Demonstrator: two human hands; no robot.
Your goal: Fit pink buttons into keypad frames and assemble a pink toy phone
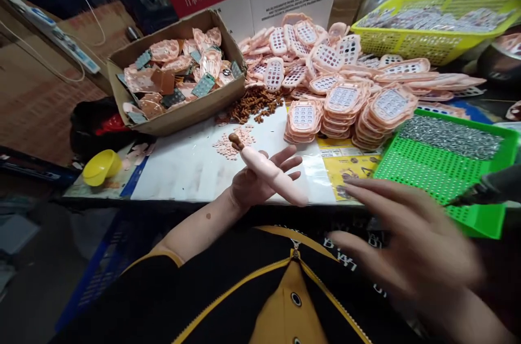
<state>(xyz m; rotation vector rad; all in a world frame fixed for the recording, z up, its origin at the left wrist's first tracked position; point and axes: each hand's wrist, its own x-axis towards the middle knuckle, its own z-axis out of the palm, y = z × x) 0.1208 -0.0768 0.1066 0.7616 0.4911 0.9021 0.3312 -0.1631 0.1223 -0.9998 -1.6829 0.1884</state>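
Note:
On the upturned palm of my left hand [254, 184] lies a pink plastic toy phone [274, 174], seen nearly edge-on. A small brown figure-shaped piece [235, 141] sticks out of its far end. My left fingers are stretched out beneath and beyond the phone; the thumb is hard to make out. My right hand [411, 241], smeared by motion, is to the right with nothing visible in it, its thumb apart from the fingers. Just beyond the right hand, a dark powered screwdriver [488, 189] points its bit left over a green basket [427, 170] of small metal screws.
Stacked pink phone shells [304, 119] stand behind, before a larger heap. Brown pieces [260, 102] and small pink bits [228, 143] lie on the white sheet [183, 170]. Around them are a cardboard box [183, 113] of parts, a yellow basket [407, 43] and a yellow bowl [101, 166].

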